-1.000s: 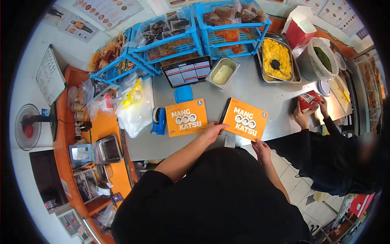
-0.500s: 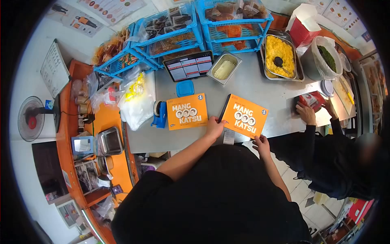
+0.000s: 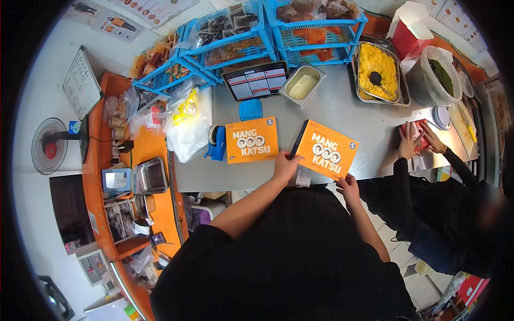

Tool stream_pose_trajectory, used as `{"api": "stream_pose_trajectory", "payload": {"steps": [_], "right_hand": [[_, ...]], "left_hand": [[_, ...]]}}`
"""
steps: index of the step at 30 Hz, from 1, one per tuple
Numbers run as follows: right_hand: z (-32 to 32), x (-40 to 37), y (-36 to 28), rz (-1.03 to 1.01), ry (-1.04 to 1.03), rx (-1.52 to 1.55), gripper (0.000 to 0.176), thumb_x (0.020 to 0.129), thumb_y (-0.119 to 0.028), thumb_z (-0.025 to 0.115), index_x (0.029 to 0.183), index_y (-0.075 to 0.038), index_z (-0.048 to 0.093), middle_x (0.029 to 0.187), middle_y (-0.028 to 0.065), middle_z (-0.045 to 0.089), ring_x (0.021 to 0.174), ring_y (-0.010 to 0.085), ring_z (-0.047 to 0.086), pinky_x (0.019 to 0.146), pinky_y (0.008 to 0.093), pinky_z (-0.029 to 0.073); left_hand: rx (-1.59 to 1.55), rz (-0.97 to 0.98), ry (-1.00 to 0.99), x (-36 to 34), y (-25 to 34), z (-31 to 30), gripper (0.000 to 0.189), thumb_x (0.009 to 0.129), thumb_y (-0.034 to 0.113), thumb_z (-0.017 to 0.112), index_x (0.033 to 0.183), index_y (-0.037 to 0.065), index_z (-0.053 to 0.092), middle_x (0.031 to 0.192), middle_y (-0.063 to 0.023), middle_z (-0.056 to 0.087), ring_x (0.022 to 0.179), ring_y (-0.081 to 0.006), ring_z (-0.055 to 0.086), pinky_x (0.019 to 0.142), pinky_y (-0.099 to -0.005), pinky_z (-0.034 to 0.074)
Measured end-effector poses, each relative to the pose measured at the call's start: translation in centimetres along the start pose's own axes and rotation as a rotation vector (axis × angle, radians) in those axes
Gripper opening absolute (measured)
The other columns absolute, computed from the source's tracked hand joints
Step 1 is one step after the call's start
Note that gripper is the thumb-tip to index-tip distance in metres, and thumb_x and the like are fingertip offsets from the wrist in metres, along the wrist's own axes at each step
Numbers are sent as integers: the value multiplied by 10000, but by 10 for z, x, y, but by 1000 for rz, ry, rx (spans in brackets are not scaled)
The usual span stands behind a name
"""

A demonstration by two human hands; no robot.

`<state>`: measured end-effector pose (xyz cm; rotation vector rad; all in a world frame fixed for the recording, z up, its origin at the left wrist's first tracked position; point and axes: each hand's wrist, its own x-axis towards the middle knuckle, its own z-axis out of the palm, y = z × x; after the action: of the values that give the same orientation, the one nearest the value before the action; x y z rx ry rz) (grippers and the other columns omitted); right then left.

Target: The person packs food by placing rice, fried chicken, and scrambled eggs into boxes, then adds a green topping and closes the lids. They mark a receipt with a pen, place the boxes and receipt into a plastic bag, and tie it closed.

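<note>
Single view, worn on your head. A fisheye lens looks forward and steeply down over your own dark torso, which fills the lower centre of the frame. The bench (image 3: 342, 115) crosses the upper middle, close by. Your left hand (image 3: 285, 166) and right hand (image 3: 348, 187) reach its near edge just above centre. The round, dark border bends the wall at left and the floor at lower right.

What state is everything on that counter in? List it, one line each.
Right Mang Katsu box: closed, left hand grips its near corner, right hand at its near edge.
Left Mang Katsu box: closed, flat, untouched.
Tablet: screen on, propped.
Rice tray: uncovered, scoop inside.
</note>
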<state>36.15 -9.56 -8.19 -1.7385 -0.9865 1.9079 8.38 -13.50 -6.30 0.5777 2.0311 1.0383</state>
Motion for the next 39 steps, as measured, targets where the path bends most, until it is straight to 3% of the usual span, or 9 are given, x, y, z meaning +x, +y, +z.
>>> {"api": "stream_pose_trajectory", "payload": {"steps": [6, 10, 13, 15, 22, 26, 27, 31, 39], "right_hand": [[-1, 2, -4, 20, -39, 13, 421, 1002, -221, 611, 1328, 3, 468, 1158, 126, 619, 995, 206, 655, 831, 357, 559], [-3, 3, -5, 29, -49, -1, 416, 1002, -224, 609, 1326, -4, 469, 1158, 122, 614, 993, 204, 650, 829, 353, 557], [-1, -1, -9, 35, -37, -17, 420, 1003, -234, 608, 1328, -8, 468, 1159, 120, 613, 992, 205, 647, 831, 356, 555], [1, -4, -10, 42, -28, -30, 423, 1004, -240, 608, 1329, -9, 468, 1161, 119, 613, 992, 206, 646, 832, 358, 555], [1, -1, -5, 10, -37, -21, 407, 1006, -245, 607, 1321, -19, 482, 1135, 108, 626, 981, 198, 644, 825, 358, 551], [0, 3, -5, 20, -24, -38, 427, 1002, -203, 605, 1348, 4, 467, 1173, 141, 633, 968, 210, 659, 793, 351, 571], [-1, 4, -5, 27, -31, -48, 429, 1004, -196, 601, 1353, 9, 459, 1177, 145, 632, 979, 213, 661, 795, 353, 571], [-7, 2, -5, 30, -50, -68, 423, 1021, -244, 584, 1324, 13, 438, 1160, 133, 616, 1046, 221, 645, 876, 380, 548], [-9, -5, -15, 41, -57, -62, 413, 1033, -237, 565, 1332, 12, 427, 1177, 142, 603, 1037, 232, 661, 865, 371, 552]], "left_hand": [[-252, -127, -64, 2, 4, -4, 439, 826, 186, 808, 1112, -59, 583, 1011, -150, 672, 901, -242, 665, 798, -354, 533], [-63, -71, 34, -3, 3, 6, 410, 852, 160, 789, 1123, -58, 574, 1014, -131, 660, 917, -190, 639, 784, -322, 526], [31, -20, 48, -8, 4, 12, 396, 849, 133, 774, 1124, -63, 567, 1011, -149, 633, 907, -230, 627, 798, -352, 518], [188, 80, 148, -7, -2, 16, 447, 847, 141, 756, 1173, -63, 529, 1112, -235, 584, 1055, -373, 574, 942, -435, 465], [267, 75, 120, -9, 1, 7, 556, 860, 195, 748, 1260, -71, 468, 1224, -306, 470, 1163, -443, 458, 1037, -470, 394], [198, -10, -45, -13, 20, 0, 401, 909, 190, 713, 1199, -56, 588, 1141, -234, 661, 1084, -391, 625, 937, -439, 498], [236, 46, 15, -8, 4, 3, 344, 922, 188, 706, 1163, -45, 631, 1071, -179, 721, 1005, -326, 691, 880, -405, 535], [-8, -37, -155, 0, -3, -6, 354, 919, 151, 724, 1196, -35, 606, 1061, -111, 675, 985, -203, 646, 873, -321, 513], [-436, -214, -254, 1, 4, -7, 439, 896, 96, 743, 1244, -56, 522, 1097, -122, 638, 989, -164, 641, 822, -316, 549]]}}
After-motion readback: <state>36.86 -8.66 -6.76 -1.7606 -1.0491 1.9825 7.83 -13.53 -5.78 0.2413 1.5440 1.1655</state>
